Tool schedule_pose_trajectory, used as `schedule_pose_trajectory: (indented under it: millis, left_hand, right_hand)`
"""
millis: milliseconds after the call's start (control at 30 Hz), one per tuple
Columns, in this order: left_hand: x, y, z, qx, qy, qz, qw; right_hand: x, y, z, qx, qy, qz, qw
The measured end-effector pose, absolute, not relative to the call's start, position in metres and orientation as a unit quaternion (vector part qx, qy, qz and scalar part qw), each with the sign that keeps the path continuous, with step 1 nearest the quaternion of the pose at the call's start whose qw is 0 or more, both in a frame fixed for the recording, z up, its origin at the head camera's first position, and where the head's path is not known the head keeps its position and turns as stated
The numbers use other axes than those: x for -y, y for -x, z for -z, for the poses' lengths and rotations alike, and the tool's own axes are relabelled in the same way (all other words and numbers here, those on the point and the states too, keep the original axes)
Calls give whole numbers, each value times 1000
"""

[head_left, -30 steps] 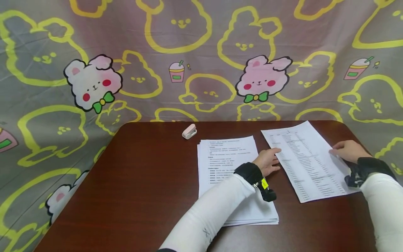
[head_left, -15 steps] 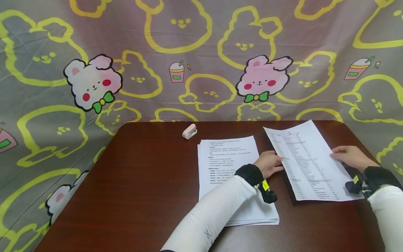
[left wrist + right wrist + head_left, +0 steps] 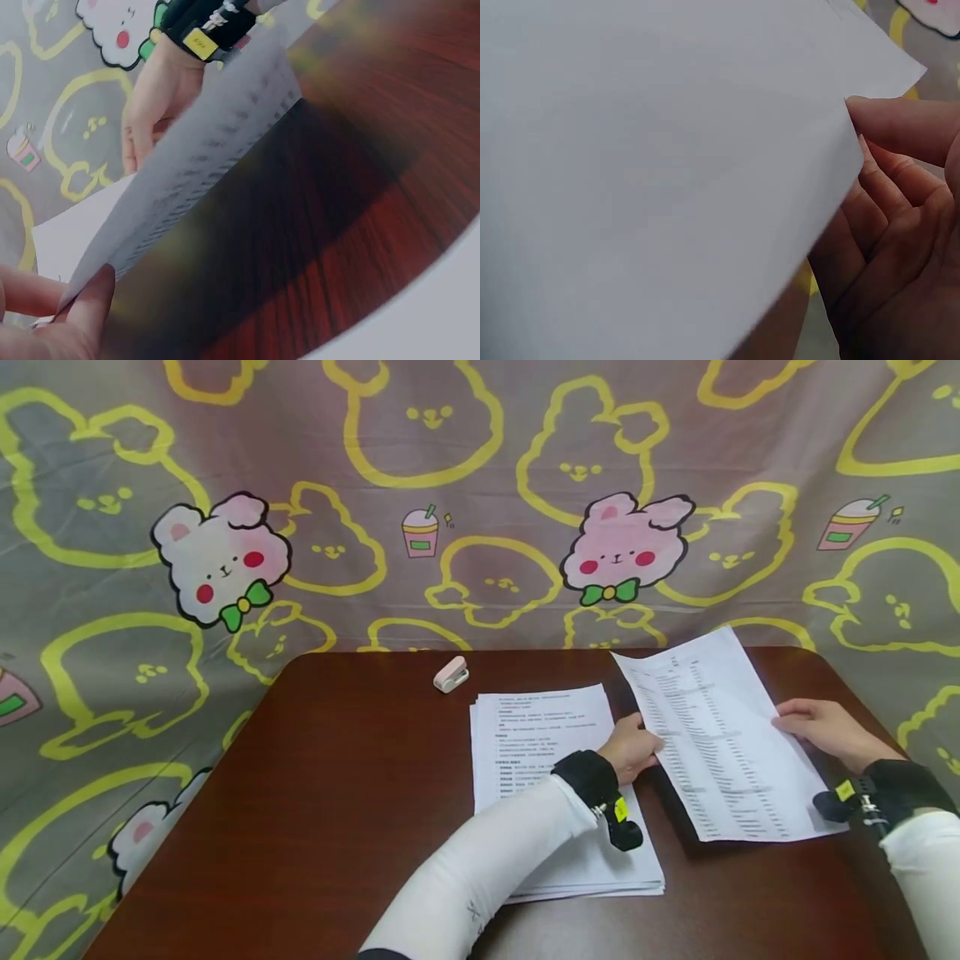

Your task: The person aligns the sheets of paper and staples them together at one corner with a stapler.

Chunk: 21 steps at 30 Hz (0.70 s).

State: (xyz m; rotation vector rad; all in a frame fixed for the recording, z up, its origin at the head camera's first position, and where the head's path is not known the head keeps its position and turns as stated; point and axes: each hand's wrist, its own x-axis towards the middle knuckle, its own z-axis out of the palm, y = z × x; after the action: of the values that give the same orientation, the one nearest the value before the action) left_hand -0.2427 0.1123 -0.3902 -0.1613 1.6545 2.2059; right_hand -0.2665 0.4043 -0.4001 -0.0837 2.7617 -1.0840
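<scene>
A printed sheet of paper point(image 3: 720, 735) hangs tilted above the right side of the table, its shadow falling on the wood below. My left hand point(image 3: 632, 748) pinches its left edge; in the left wrist view the thumb and a finger point(image 3: 94, 300) close on the paper's border. On the opposite edge, my right hand point(image 3: 832, 731) pinches the sheet between thumb point(image 3: 900, 124) and fingers, as the right wrist view shows. A stack of printed paper point(image 3: 540, 714) lies just left of the sheet, partly covered by my left forearm.
A small pink and white stapler point(image 3: 452, 674) stands near the far edge of the brown table point(image 3: 360, 793). Behind the table hangs a curtain point(image 3: 480, 485) with cartoon bears and rabbits. Both wrists wear black straps with small cameras.
The sheet has risen off the table and tilted, then shifted slightly left. My left fingers, spread beside its edge before, now pinch it. The paper stack and stapler stay put.
</scene>
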Motion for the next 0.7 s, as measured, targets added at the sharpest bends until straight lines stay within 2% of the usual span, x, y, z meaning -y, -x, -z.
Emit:
schedule_pose_trajectory:
  millis: [367,700]
  left_hand:
    - [-69,237,382,-665,9,-723,187]
    - [-24,223,375,-689,-30,-695,202]
  right_hand:
    - [-368,260,382,-910,94,394,88]
    - [-337,254,376,-895,127,412,114]
